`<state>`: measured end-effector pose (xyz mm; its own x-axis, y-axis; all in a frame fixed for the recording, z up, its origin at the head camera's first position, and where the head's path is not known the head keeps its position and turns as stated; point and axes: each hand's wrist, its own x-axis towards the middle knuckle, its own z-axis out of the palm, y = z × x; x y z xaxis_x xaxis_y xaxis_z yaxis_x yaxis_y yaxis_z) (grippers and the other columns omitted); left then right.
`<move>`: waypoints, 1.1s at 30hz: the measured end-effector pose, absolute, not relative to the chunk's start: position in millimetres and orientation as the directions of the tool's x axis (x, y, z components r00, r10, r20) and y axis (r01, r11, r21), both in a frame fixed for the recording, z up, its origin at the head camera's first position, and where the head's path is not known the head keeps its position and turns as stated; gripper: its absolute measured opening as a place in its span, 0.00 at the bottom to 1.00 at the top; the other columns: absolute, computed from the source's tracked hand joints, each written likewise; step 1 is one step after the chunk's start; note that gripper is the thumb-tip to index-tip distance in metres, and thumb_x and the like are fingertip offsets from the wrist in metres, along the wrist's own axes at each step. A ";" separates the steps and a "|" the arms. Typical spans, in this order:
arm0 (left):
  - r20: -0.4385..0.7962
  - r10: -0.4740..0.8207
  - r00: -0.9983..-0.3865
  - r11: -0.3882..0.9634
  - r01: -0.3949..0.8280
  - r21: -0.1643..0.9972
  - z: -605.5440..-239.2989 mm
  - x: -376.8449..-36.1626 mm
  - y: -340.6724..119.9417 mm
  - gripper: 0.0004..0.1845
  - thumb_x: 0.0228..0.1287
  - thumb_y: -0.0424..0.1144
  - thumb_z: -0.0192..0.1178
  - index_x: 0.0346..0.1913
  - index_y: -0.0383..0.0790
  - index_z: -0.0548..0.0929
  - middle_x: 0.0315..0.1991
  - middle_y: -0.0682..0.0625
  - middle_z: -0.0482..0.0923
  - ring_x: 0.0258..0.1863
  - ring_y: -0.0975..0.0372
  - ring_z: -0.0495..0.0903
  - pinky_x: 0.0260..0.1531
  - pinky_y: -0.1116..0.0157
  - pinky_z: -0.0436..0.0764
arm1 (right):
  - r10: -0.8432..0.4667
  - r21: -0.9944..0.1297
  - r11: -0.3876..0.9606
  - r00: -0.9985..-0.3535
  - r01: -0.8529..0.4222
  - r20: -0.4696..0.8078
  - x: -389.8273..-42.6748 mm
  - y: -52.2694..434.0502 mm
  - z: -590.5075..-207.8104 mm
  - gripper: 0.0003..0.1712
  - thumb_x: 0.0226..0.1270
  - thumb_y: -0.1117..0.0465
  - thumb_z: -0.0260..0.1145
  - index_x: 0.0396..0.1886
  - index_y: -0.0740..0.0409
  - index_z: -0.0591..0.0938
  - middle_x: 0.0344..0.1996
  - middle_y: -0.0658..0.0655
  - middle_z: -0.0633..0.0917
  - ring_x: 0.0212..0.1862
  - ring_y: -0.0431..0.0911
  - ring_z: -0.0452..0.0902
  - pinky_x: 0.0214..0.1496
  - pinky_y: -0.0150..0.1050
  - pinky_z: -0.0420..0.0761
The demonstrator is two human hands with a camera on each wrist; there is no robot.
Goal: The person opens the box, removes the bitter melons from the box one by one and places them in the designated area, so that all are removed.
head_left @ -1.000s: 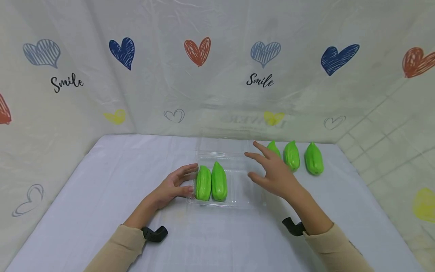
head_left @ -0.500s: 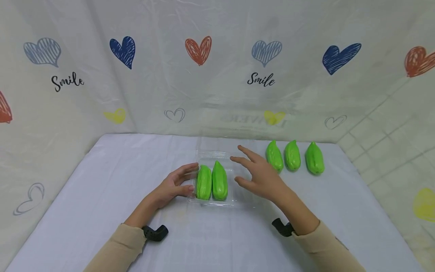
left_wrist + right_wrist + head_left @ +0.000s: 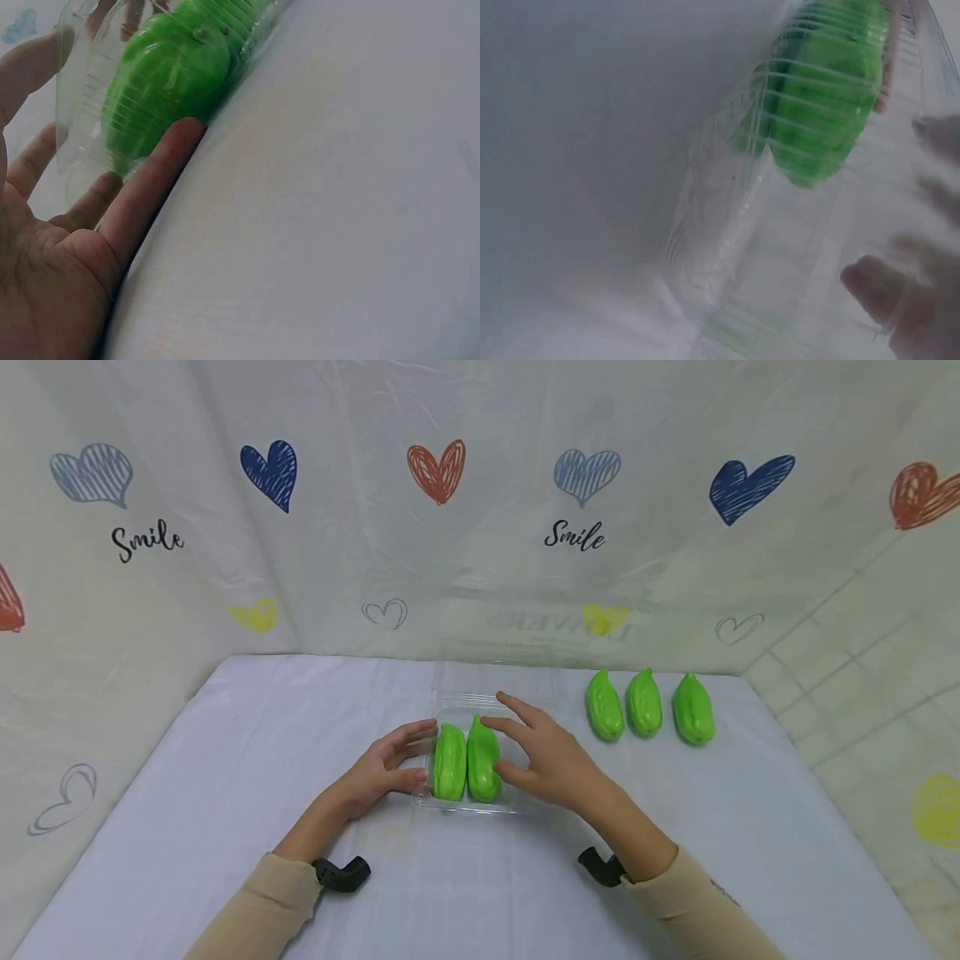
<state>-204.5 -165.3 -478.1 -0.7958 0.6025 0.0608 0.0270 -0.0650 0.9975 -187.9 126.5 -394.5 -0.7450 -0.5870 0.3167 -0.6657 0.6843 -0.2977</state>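
Note:
A clear plastic clamshell box [image 3: 465, 807] stands with its lid up on the white table. Two bright green, oblong model fruits with pointed tops lie side by side in its left half: a left fruit [image 3: 450, 764] and a right fruit [image 3: 480, 777]. My left hand [image 3: 378, 772] rests against the box's left end, fingers and thumb spread along the wall. In the left wrist view its fingertips [image 3: 184, 131] lie right at the plastic. My right hand [image 3: 551, 760] is over the box's right half with nothing in it, fingers spread, fingertips overlapping the right fruit in the head view.
Three more green fruits lie in a row at the table's back right: one near the lid [image 3: 604, 706], a middle one [image 3: 644, 703] and a right one [image 3: 693, 710]. A white sheet [image 3: 495, 552] printed with hearts hangs behind the table.
My right hand has moved left across the box, from its right edge to the right fruit, uncovering the nearest fruit in the back row. The left hand has stayed put.

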 end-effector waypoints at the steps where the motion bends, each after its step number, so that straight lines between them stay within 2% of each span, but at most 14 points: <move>1: 0.060 0.601 -0.797 -0.064 0.027 0.998 -478.7 -204.6 -165.4 0.38 0.59 0.32 0.60 0.70 0.51 0.56 0.69 0.52 0.53 0.67 0.53 0.54 0.50 0.55 0.74 | -0.587 -0.297 0.686 -0.746 -0.664 0.314 -187.5 125.1 -395.0 0.31 0.55 0.51 0.65 0.62 0.39 0.70 0.69 0.48 0.57 0.66 0.47 0.58 0.51 0.45 0.74; 11: 0.061 0.602 -0.797 -0.079 0.016 0.997 -479.2 -204.1 -164.6 0.38 0.59 0.33 0.60 0.70 0.52 0.56 0.69 0.54 0.53 0.67 0.54 0.55 0.48 0.54 0.75 | -0.611 -0.271 0.688 -0.739 -0.673 0.285 -185.1 113.9 -401.8 0.31 0.55 0.49 0.65 0.61 0.38 0.71 0.69 0.49 0.59 0.66 0.47 0.59 0.56 0.46 0.72; 17: 0.069 0.605 -0.793 -0.093 0.015 0.996 -480.2 -204.7 -165.3 0.38 0.59 0.33 0.60 0.70 0.51 0.56 0.69 0.53 0.53 0.67 0.53 0.54 0.47 0.53 0.76 | -0.622 -0.273 0.704 -0.755 -0.656 0.208 -183.7 109.0 -406.7 0.33 0.56 0.44 0.65 0.63 0.36 0.69 0.69 0.47 0.59 0.65 0.48 0.60 0.55 0.48 0.72; 26: 0.063 0.602 -0.796 -0.063 0.031 0.998 -478.5 -203.8 -165.1 0.38 0.59 0.35 0.61 0.70 0.52 0.56 0.69 0.54 0.53 0.67 0.55 0.55 0.49 0.54 0.75 | -0.631 -0.281 0.715 -0.764 -0.640 0.136 -184.7 106.9 -410.4 0.36 0.55 0.39 0.64 0.64 0.35 0.67 0.65 0.49 0.66 0.62 0.47 0.65 0.55 0.46 0.71; 33: 0.060 0.599 -0.799 -0.069 0.024 0.997 -478.0 -203.8 -165.2 0.38 0.59 0.33 0.60 0.70 0.52 0.56 0.69 0.54 0.53 0.67 0.55 0.55 0.48 0.53 0.76 | -0.644 -0.262 0.708 -0.752 -0.656 0.141 -185.1 107.3 -409.5 0.32 0.55 0.47 0.65 0.62 0.38 0.70 0.64 0.50 0.68 0.62 0.46 0.65 0.56 0.45 0.71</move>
<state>-203.8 -165.2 -478.0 -0.7986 0.5989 0.0602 0.0238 -0.0686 0.9974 -185.1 107.3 -409.5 -0.7517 -0.6443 0.1408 -0.6558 0.7079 -0.2622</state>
